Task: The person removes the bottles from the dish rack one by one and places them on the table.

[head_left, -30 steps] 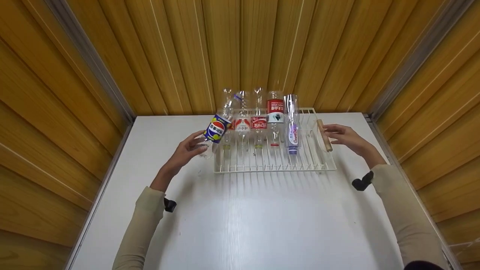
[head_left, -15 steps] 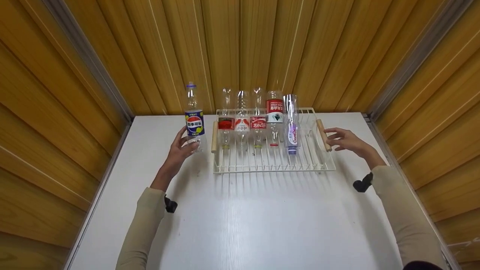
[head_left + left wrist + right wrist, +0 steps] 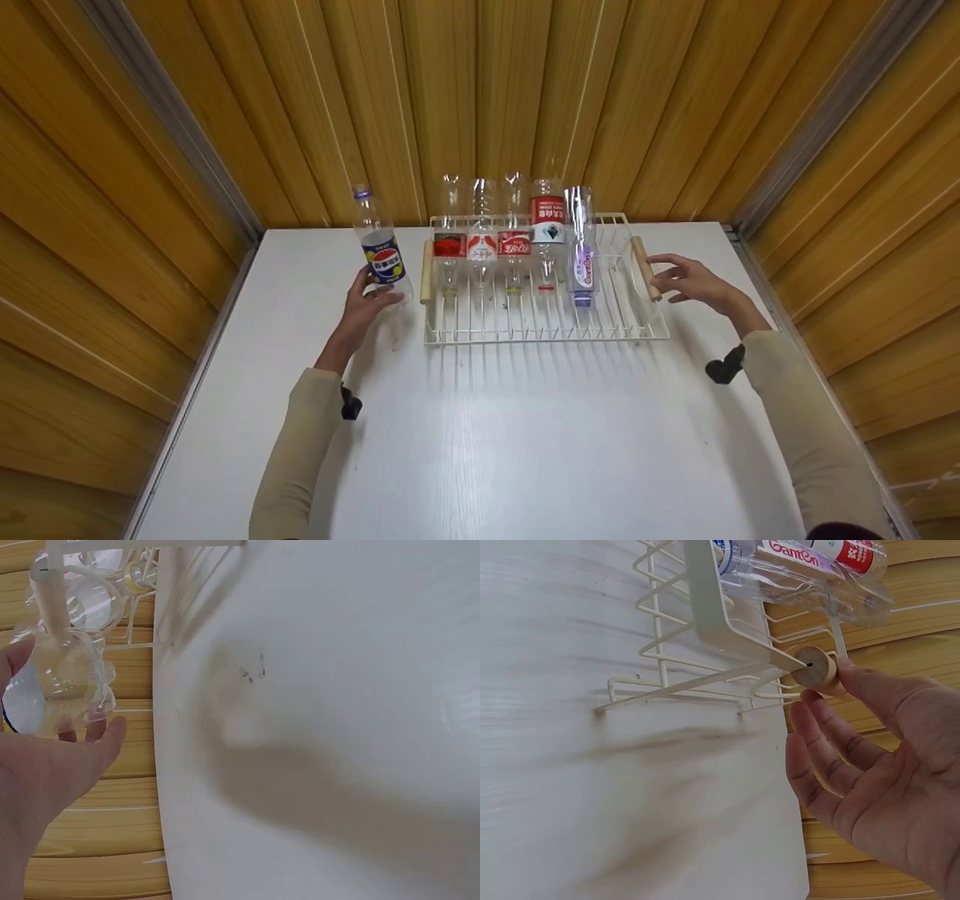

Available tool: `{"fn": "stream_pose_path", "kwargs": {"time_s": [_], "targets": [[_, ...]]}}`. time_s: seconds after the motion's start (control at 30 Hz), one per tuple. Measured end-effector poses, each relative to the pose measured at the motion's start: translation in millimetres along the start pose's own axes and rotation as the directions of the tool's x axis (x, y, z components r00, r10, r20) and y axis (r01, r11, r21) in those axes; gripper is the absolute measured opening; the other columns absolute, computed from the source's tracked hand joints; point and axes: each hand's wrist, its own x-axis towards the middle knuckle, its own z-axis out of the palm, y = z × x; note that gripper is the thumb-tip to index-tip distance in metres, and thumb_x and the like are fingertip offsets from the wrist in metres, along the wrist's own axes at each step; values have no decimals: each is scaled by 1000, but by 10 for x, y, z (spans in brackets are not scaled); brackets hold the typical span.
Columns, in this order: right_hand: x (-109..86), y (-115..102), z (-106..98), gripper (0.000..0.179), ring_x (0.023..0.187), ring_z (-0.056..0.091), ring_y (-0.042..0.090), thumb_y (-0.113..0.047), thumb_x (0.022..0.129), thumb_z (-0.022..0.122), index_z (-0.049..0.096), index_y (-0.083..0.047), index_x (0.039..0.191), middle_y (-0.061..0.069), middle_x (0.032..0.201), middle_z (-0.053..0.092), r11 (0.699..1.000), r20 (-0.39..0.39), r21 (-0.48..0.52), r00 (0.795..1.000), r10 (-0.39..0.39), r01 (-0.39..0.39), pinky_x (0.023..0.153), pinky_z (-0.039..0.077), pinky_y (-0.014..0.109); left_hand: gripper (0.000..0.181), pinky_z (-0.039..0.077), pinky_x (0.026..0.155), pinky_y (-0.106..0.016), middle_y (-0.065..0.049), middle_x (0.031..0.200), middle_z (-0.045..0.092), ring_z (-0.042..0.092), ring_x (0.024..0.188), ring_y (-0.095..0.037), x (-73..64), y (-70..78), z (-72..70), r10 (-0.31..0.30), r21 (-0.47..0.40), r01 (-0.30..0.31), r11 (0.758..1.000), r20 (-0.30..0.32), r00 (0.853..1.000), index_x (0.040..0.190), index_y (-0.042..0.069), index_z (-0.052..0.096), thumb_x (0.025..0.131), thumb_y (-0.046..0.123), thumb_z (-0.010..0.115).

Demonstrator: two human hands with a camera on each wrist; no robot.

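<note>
My left hand holds a clear plastic bottle by its lower part, left of the rack. It has a blue label and a purple cap; the cap end points up and leans left. In the left wrist view, fingers and thumb curve round the bottle's clear base. My right hand is at the wooden handle on the right side of the white wire rack. The right wrist view shows thumb and index finger pinching this handle, the other fingers loosely bent below.
Several clear bottles lean in a row in the rack, caps down, including a red-labelled one and a lavender-labelled one. A second wooden handle is on the rack's left. The white table meets wood-panelled walls behind.
The blue-labelled bottle has moved left from over the rack's left side. It went from leaning right to upright, then to leaning left. My right hand has stayed at the handle.
</note>
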Motion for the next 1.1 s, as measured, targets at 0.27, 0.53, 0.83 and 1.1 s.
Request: {"fn": "stream_pose_path", "kwargs": {"time_s": [0.27,0.53,0.83,1.1], "targets": [[-8,16,-14,66,110,63,20,-28,105,59,29,-10,160,30,145,50,1000,10,7,1000,6,-6,108,47,61,90,30,124,-49,-17,158,41,39,145,-35,167,-181,106,60,156,-52,986,-44,997,161,12,27,87,8,78],[-29,32,-16,63,112,64,24,-28,106,57,29,-9,159,32,142,52,1000,2,-29,1000,1,-1,106,50,59,86,37,119,-52,-24,149,49,47,139,-39,282,-348,248,122,220,-107,970,-57,991,154,6,33,82,-3,80],[-25,21,-7,65,109,64,19,-30,105,58,27,-10,160,31,139,54,1000,7,-22,1000,4,-4,104,52,58,77,39,116,-54,-27,146,51,51,134,-42,419,-325,324,198,301,-163,939,-89,976,145,-1,40,78,-10,77],[20,-16,21,68,121,61,38,-29,106,56,21,-11,162,34,142,51,999,29,-6,998,51,-51,107,46,63,74,38,118,-53,-30,147,50,49,136,-45,507,-291,322,211,326,-169,930,-100,972,143,-4,39,79,-13,75]]}}
